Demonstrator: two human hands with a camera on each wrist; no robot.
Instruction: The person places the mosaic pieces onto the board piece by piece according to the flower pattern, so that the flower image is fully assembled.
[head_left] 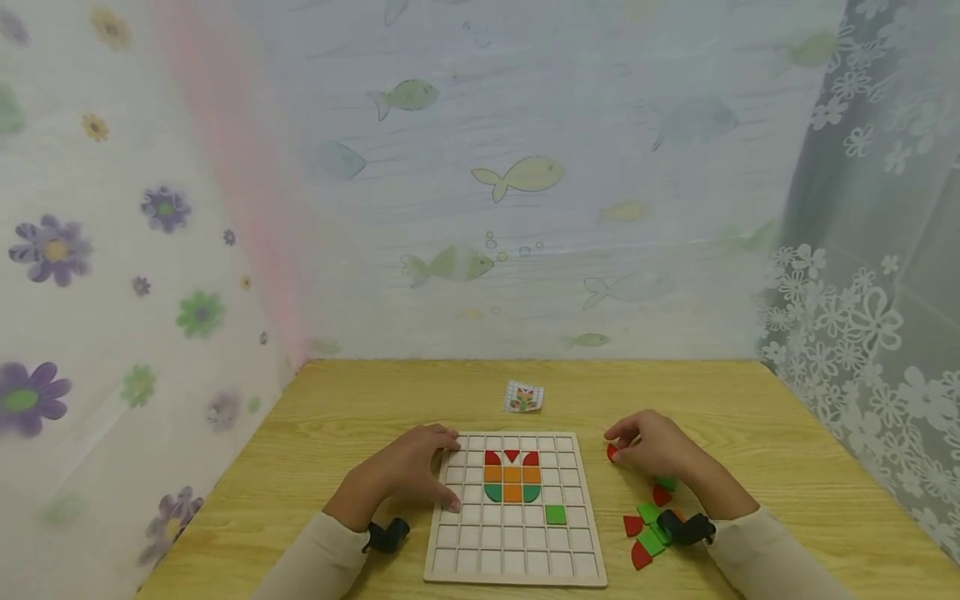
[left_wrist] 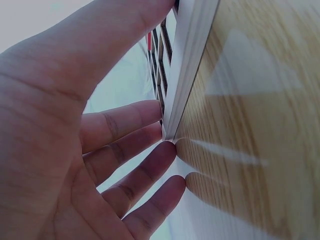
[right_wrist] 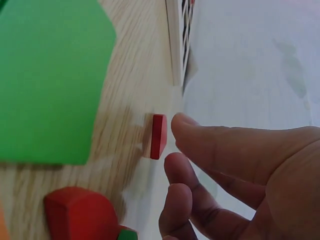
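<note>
A pale wooden grid board (head_left: 517, 546) lies on the table in front of me. Red, orange and green pieces (head_left: 512, 479) fill its upper middle cells in a tulip shape. A single green square (head_left: 556, 514) sits lower right of them. My left hand (head_left: 444, 471) rests on the board's left edge; the left wrist view shows its straight fingers (left_wrist: 150, 117) touching that board edge (left_wrist: 187, 65). My right hand (head_left: 617, 447) hovers just over a small red piece (head_left: 612, 452) on the table right of the board. In the right wrist view the red piece (right_wrist: 158, 136) lies just off my thumb tip, not gripped.
Loose red and green pieces (head_left: 647, 527) lie at the right near my right wrist; up close they show as a green piece (right_wrist: 50, 80) and a red piece (right_wrist: 80, 212). A small pattern card (head_left: 523, 397) lies beyond the board. Patterned curtains enclose the wooden table (head_left: 360, 400).
</note>
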